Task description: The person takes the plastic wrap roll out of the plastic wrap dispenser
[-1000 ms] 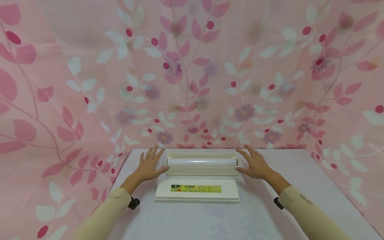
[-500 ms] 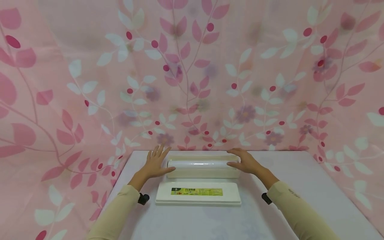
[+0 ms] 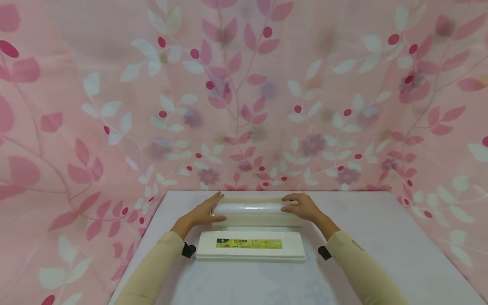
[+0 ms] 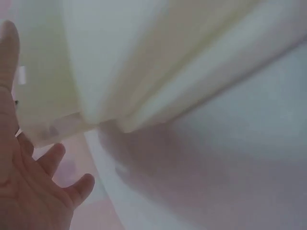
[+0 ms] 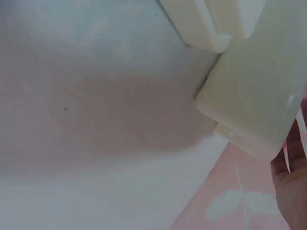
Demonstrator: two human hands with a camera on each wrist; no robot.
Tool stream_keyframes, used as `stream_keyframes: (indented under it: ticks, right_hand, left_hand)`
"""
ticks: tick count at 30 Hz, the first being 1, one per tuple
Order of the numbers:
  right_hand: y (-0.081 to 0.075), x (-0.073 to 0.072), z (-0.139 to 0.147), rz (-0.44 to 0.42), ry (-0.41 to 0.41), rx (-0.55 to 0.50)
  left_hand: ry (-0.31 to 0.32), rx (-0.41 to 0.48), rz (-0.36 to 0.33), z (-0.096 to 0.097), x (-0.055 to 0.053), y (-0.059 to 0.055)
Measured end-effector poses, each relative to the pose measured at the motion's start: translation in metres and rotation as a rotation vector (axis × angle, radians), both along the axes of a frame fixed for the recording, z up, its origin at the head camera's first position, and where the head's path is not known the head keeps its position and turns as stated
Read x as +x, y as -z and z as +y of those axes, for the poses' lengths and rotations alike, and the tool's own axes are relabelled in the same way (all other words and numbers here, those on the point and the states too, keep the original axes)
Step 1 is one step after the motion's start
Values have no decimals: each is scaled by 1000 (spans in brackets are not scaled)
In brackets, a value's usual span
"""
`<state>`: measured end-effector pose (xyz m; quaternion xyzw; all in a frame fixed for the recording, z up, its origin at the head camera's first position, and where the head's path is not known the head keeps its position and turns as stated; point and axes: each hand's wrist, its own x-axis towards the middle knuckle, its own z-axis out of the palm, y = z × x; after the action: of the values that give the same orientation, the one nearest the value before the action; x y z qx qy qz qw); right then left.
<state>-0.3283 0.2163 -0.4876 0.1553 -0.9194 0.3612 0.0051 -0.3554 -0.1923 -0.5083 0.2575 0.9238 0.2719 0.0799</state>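
A roll of cling film (image 3: pixel 248 208) lies lengthwise in an uncovered cream box (image 3: pixel 255 220) near the table's back edge. My left hand (image 3: pixel 200 212) is at the box's left end, thumb toward the front and fingers toward the back. In the left wrist view its fingers (image 4: pixel 53 158) look loosely bent. Over the right end, my right hand (image 3: pixel 305 208) has its thumb above the roll and its fingers along the back. The right wrist view shows its fingers (image 5: pixel 295 143) beside the box's end wall; contact is hard to tell.
A white lid (image 3: pixel 206 243) with a green and yellow label (image 3: pixel 249 243) lies just in front of the box. A pale cloth covers the table (image 3: pixel 362 241). Behind it hangs a pink leaf-patterned curtain (image 3: pixel 244 106).
Both hands have moved inward toward the roll, the right from beside the box to over its right end. The left fingers have drawn closer to the box. Box and lid stay in place.
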Motion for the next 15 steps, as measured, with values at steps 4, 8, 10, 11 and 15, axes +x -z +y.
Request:
stream_keyframes:
  ticks: [4, 8, 10, 11, 15]
  right_hand:
    - [5, -1, 0, -12, 7, -39]
    - [6, -3, -3, 4, -3, -49]
    - [6, -5, -5, -5, -13, -51]
    - [6, -5, -6, -11, -15, -51]
    - [8, -5, -8, -33, 6, -50]
  left_hand:
    - [-13, -15, -38, -2, 1, 1]
    - [-23, -31, -25, -2, 1, -5]
    - [-32, -35, -18, -3, 1, -7]
    - [-36, -33, -19, -3, 1, -7]
    - [-44, 8, -28, -5, 1, -5]
